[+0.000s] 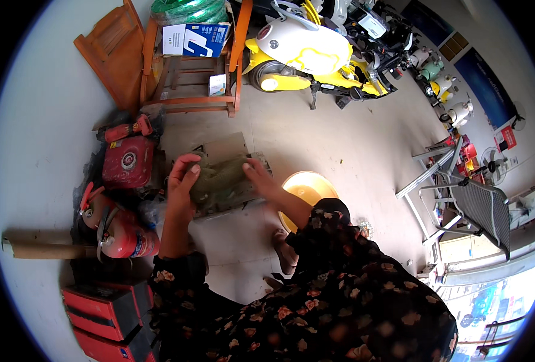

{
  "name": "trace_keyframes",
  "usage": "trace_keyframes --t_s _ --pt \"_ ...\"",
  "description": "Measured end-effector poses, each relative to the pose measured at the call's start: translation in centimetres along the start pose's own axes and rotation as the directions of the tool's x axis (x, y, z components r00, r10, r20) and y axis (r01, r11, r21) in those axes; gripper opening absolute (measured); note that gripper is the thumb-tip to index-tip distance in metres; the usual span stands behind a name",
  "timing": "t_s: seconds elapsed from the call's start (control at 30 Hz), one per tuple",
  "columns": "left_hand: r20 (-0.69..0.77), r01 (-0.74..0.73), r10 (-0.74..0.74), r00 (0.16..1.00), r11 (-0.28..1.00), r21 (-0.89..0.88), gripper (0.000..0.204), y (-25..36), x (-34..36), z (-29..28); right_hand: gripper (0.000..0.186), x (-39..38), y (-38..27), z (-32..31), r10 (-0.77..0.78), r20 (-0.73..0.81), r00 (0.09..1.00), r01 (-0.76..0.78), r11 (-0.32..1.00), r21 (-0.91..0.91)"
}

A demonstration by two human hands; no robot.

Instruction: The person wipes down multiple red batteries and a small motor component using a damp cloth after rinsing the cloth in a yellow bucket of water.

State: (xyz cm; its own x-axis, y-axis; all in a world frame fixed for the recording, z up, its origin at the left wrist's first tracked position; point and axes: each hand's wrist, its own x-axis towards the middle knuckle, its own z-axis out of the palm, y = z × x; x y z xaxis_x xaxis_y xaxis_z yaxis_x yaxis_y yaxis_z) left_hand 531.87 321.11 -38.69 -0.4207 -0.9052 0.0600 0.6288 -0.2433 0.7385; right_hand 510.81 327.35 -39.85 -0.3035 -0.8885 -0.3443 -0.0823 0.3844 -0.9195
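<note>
A crumpled olive-green cloth (222,180) stretches between my two hands. My left hand (184,175) pinches its left end, with thumb and fingers closed on it. At the other end my right hand (260,176) grips the cloth, thumb on top and some fingers hidden. Below the cloth lies a flat greyish panel or box (231,145) on the floor, mostly covered, so I cannot tell its kind. A yellow-orange basin (310,184) stands just right of my right hand, partly behind my forearm.
Left by the wall are a red machine (129,161), a red power tool (123,130), fire extinguishers (130,236), a cardboard tube (50,248) and red-black boxes (98,311). Ahead stand a wooden chair (189,109) and a yellow-white scooter (307,48). A metal chair (481,202) is at right.
</note>
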Motion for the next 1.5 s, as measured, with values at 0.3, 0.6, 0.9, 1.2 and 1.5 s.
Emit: trace_keyframes --t_s 0.3,0.6,0.9,1.2,1.5 --pt "0.265 0.213 -0.144 0.953 0.943 -0.255 0.044 -3.5 -0.2 3.3 0.082 -2.4 -0.7 3.9 -0.098 0.62 0.779 -0.581 0.26 0.771" --pt "0.109 0.218 -0.192 0.975 0.917 -0.335 0.053 -8.2 -1.5 4.3 0.047 -1.1 -1.1 3.0 0.036 0.343 0.939 -0.331 0.378 0.865" --pt "0.112 0.077 -0.124 0.986 0.934 0.35 0.05 -7.6 -1.1 4.3 0.047 0.6 0.6 2.4 0.081 0.074 0.994 -0.105 0.521 0.847" --pt "-0.429 0.061 -0.003 0.903 0.991 0.122 0.035 -2.2 0.9 -0.6 0.06 1.3 -2.1 -1.3 -0.425 -0.06 0.903 0.419 0.904 -0.085" --pt "-0.416 0.107 -0.034 0.909 0.982 0.153 0.032 -2.1 0.9 -1.5 0.078 6.0 8.6 4.8 -0.56 0.304 0.771 0.447 0.135 -0.884"
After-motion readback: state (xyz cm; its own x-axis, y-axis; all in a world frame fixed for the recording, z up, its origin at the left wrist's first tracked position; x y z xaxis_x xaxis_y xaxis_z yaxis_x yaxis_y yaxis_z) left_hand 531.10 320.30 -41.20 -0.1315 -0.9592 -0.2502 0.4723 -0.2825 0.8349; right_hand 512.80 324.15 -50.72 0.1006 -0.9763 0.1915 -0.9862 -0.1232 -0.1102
